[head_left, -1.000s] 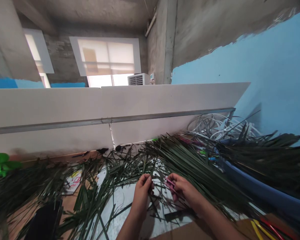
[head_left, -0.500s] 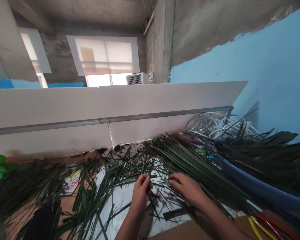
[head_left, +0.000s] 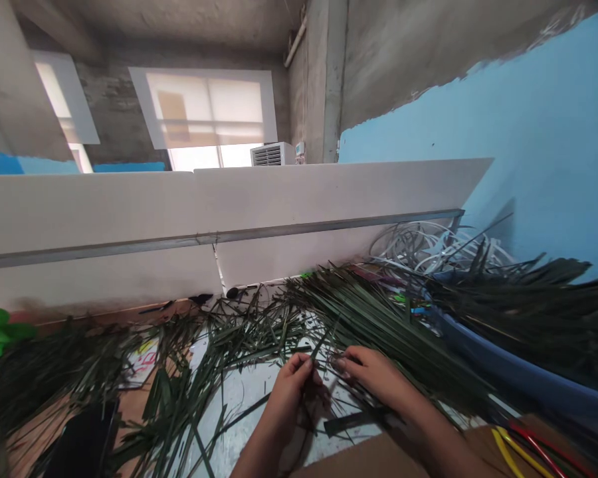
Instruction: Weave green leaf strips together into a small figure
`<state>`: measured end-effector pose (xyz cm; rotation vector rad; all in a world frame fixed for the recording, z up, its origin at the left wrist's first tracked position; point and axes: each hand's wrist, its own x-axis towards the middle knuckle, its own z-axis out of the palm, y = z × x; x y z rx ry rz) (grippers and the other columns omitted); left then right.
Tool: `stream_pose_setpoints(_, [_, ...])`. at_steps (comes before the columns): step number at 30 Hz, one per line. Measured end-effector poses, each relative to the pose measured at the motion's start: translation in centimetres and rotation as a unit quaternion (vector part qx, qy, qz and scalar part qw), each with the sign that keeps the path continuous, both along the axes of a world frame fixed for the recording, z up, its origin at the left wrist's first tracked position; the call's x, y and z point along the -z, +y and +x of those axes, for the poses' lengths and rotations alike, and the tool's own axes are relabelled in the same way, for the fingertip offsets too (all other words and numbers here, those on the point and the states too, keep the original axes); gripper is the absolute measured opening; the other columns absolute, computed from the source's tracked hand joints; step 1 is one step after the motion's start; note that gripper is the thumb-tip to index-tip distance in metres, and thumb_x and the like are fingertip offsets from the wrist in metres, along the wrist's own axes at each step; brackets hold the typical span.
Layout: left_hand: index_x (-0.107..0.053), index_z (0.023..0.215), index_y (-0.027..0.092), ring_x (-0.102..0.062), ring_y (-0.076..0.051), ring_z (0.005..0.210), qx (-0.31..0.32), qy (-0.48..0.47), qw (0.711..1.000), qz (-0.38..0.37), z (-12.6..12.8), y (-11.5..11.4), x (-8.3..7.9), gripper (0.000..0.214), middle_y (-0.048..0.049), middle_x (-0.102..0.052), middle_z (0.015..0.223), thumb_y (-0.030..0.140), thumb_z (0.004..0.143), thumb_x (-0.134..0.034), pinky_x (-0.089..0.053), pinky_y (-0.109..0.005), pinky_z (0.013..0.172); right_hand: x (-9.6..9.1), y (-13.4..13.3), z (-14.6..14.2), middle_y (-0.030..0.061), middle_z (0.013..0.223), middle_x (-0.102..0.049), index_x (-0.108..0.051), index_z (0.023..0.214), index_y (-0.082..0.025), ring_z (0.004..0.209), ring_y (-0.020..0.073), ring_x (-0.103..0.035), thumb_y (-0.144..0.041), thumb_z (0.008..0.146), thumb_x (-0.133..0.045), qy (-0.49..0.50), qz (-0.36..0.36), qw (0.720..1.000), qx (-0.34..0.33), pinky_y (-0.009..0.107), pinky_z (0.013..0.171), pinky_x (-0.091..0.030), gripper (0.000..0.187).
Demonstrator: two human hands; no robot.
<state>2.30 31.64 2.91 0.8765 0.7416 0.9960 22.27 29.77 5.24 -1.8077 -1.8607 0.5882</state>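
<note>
Low in the middle of the view, my left hand (head_left: 290, 386) pinches a narrow green leaf strip (head_left: 321, 344) between thumb and fingertips. The strip slants up and to the right from the grip. My right hand (head_left: 373, 377) is beside it, a short gap away, with its fingers closed together. What those fingers hold, if anything, is too dark and small to make out. Below both hands, loose cut strips lie on a pale work surface (head_left: 244, 392). A wider dark leaf piece (head_left: 349, 422) lies just under my right wrist.
A long bundle of green leaves (head_left: 373, 318) lies behind my right hand. A blue tub (head_left: 503, 362) of dark leaves stands right, with coiled white strips (head_left: 413, 245) behind. Leaf scraps (head_left: 249, 335) spread left, near a black flat object (head_left: 82, 438). A white partition (head_left: 299, 192) runs across.
My left hand has moved slightly right and down, towards my right hand. The leaf strip in it now points up and to the right. My right hand has barely moved.
</note>
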Motion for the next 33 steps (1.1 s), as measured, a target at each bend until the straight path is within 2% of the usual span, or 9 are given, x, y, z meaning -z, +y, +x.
stream_pose_setpoints(3, [-0.059, 0.074, 0.019, -0.063, -0.016, 0.068, 0.023, -0.018, 0.999, -0.017, 0.3, -0.5, -0.1, 0.043, -0.0063, -0.072, 0.081, 0.05, 0.061, -0.087, -0.047, -0.024, 0.06, 0.4, 0.1, 0.1, 0.0025, 0.077, -0.073, -0.069, 0.078, -0.02, 0.072, 0.0186, -0.063, -0.04, 0.09, -0.051, 0.04, -0.001, 0.999, -0.013, 0.026, 0.059, -0.034, 0.03])
stream_pose_setpoints(5, [-0.06, 0.073, 0.019, -0.061, -0.014, 0.07, 0.02, -0.019, 1.0, -0.013, 0.3, -0.6, -0.1, 0.042, -0.0058, -0.071, 0.085, 0.047, 0.06, -0.088, -0.047, -0.023, 0.061, 0.4, 0.0, 0.3, 0.0025, 0.072, -0.071, -0.068, 0.073, -0.019, 0.069, 0.0188, -0.06, -0.042, 0.087, -0.054, 0.06, -0.007, 0.998, -0.012, 0.027, 0.058, -0.031, 0.03])
stream_pose_setpoints(8, [-0.062, 0.074, 0.019, -0.056, -0.012, 0.063, 0.012, -0.006, 1.0, 0.005, 0.3, -0.3, 0.3, 0.039, -0.003, -0.068, 0.08, 0.047, 0.064, -0.087, -0.043, -0.022, 0.057, 0.4, -0.1, 0.4, 0.002, 0.064, -0.065, -0.064, 0.066, -0.019, 0.063, 0.0178, -0.054, -0.046, 0.083, -0.059, 0.1, -0.021, 0.995, -0.008, 0.027, 0.056, -0.028, 0.032])
stream_pose_setpoints(10, [-0.063, 0.075, 0.019, -0.057, -0.013, 0.066, 0.002, 0.003, 1.0, 0.007, 0.2, -0.1, 0.5, 0.039, -0.0027, -0.066, 0.079, 0.049, 0.064, -0.086, -0.042, -0.022, 0.058, 0.4, 0.0, 0.4, 0.0001, 0.06, -0.059, -0.061, 0.065, -0.02, 0.058, 0.0158, -0.05, -0.051, 0.083, -0.056, 0.145, -0.036, 0.989, -0.018, 0.027, 0.055, -0.028, 0.036])
stream_pose_setpoints(13, [-0.063, 0.073, 0.019, -0.059, -0.014, 0.07, -0.017, 0.012, 1.0, 0.011, 0.2, 0.0, 0.6, 0.043, -0.0034, -0.066, 0.078, 0.053, 0.061, -0.086, -0.041, -0.022, 0.058, 0.5, 0.2, 0.1, -0.0036, 0.055, -0.049, -0.055, 0.064, -0.021, 0.052, 0.013, -0.042, -0.062, 0.081, -0.052, 0.219, -0.061, 0.973, -0.043, 0.026, 0.051, -0.028, 0.044])
stream_pose_setpoints(17, [-0.064, 0.075, 0.018, -0.059, -0.014, 0.067, -0.02, 0.022, 0.999, 0.033, 0.2, -0.1, 0.1, 0.046, -0.0029, -0.066, 0.075, 0.056, 0.061, -0.085, -0.038, -0.021, 0.057, 1.0, 0.4, -0.9, -0.0068, 0.052, -0.039, -0.054, 0.067, -0.021, 0.048, 0.0105, -0.033, -0.072, 0.074, -0.057, 0.291, -0.081, 0.952, -0.06, 0.025, 0.048, -0.023, 0.052])
stream_pose_setpoints(24, [-0.064, 0.075, 0.017, -0.054, -0.012, 0.061, -0.014, 0.048, 0.996, 0.073, 0.4, -0.3, -0.3, 0.046, -0.0015, -0.065, 0.07, 0.058, 0.063, -0.082, -0.035, -0.023, 0.057, 2.1, 0.6, -2.3, -0.0082, 0.05, -0.036, -0.055, 0.067, -0.019, 0.047, 0.009, -0.027, -0.075, 0.071, -0.063, 0.365, -0.082, 0.925, -0.065, 0.026, 0.047, -0.017, 0.057])
stream_pose_setpoints(28, [-0.063, 0.073, 0.017, -0.046, -0.01, 0.054, -0.008, 0.075, 0.993, 0.095, 0.5, -0.1, 0.1, 0.046, 0.0004, -0.061, 0.062, 0.059, 0.064, -0.08, -0.031, -0.024, 0.054, 1.7, 0.4, -2.8, -0.008, 0.049, -0.036, -0.057, 0.065, -0.019, 0.047, 0.009, -0.026, -0.076, 0.069, -0.065, 0.384, -0.077, 0.918, -0.058, 0.026, 0.047, -0.016, 0.058])
stream_pose_setpoints(33, [-0.063, 0.074, 0.018, -0.048, -0.012, 0.056, -0.007, 0.082, 0.991, 0.101, 0.5, -0.2, 0.1, 0.041, 0.001, -0.061, 0.061, 0.055, 0.068, -0.079, -0.032, -0.025, 0.057, 1.5, 0.2, -3.1, -0.0086, 0.047, -0.034, -0.057, 0.063, -0.02, 0.046, 0.0085, -0.022, -0.077, 0.066, -0.066, 0.398, -0.08, 0.913, -0.046, 0.026, 0.047, -0.013, 0.058])
